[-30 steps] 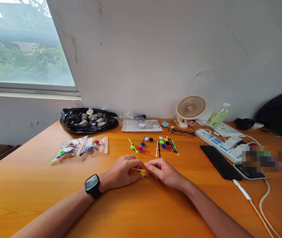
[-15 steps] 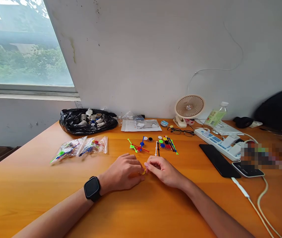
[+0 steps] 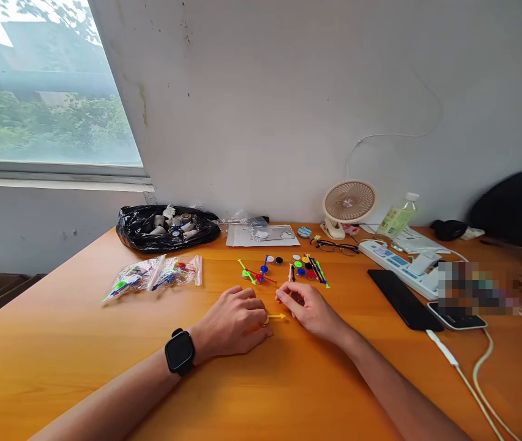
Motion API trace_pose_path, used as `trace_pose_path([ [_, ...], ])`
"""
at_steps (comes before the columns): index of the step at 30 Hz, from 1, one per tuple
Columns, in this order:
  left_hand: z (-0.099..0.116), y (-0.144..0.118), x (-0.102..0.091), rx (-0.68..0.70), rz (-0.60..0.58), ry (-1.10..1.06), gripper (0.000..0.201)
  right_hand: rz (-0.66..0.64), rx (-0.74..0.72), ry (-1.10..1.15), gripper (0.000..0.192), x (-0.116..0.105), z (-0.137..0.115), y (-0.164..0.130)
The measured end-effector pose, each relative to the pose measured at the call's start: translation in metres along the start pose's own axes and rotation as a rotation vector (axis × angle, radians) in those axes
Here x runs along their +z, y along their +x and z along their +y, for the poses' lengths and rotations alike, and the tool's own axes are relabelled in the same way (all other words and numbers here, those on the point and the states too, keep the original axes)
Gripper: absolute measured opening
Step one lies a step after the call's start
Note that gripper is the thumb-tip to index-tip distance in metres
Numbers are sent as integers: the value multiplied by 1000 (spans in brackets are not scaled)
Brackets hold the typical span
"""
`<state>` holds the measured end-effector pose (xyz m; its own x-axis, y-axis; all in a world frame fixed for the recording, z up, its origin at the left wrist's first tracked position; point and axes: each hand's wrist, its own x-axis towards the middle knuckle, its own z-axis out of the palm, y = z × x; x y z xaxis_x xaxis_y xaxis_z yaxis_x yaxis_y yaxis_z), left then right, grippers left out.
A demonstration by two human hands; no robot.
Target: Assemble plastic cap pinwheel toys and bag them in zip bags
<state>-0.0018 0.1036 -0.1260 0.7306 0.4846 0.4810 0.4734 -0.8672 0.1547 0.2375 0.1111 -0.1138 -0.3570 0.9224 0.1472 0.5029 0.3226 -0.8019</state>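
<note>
My left hand [image 3: 237,315] rests low over the table, with its fingers closed on the round base of a small yellow arrow spinner [image 3: 277,316]. The arrow's tip sticks out to the right; the hand covers part of the base. My right hand [image 3: 309,309] is just beyond that tip, its thumb and forefinger curled together, and I see nothing between them. Behind the hands lie a green arrow spinner [image 3: 246,272], a red arrow spinner [image 3: 263,277] and a blue arrow spinner [image 3: 265,267]. Loose arrows [image 3: 319,272] and coloured discs [image 3: 298,264] lie further right.
Two clear bags of parts [image 3: 134,275] and a black plastic bag [image 3: 125,229] are on the left. Toward the back are a fan [image 3: 349,201], glasses [image 3: 334,246] and a bottle [image 3: 398,217]. A power strip [image 3: 396,260], black phone [image 3: 402,300] and cables occupy the right; another person's hand shows there.
My right hand has drawn back slightly to the right from my left hand. The yellow arrow now shows, pointing right from my left fingers. The view has shifted slightly.
</note>
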Motion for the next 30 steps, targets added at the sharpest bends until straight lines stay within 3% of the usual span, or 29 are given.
trace_pose_path([
  [4,-1,-2,1,-39,-44,-37,19,29,10,-41,38,-1,-3,-2],
  [8,-1,-1,-2,-27,26,-71,30,51,51,-68,38,-2,-9,-8],
  [13,-5,-2,-12,-124,155,-105,33,-166,159,337,53,-5,-23,-12],
  [16,-11,-3,-16,-214,222,-123,24,-20,158,471,53,-10,-24,-6],
  [19,-18,-3,-16,-280,258,-147,19,171,145,375,50,-16,-10,2],
  [23,-25,-2,-12,-338,270,-180,15,282,76,95,43,-23,20,10],
  [26,-27,-2,-9,-358,267,-193,13,312,25,-162,33,-25,34,11],
  [30,-28,-3,-9,-368,253,-210,12,281,29,-308,26,-21,34,8],
])
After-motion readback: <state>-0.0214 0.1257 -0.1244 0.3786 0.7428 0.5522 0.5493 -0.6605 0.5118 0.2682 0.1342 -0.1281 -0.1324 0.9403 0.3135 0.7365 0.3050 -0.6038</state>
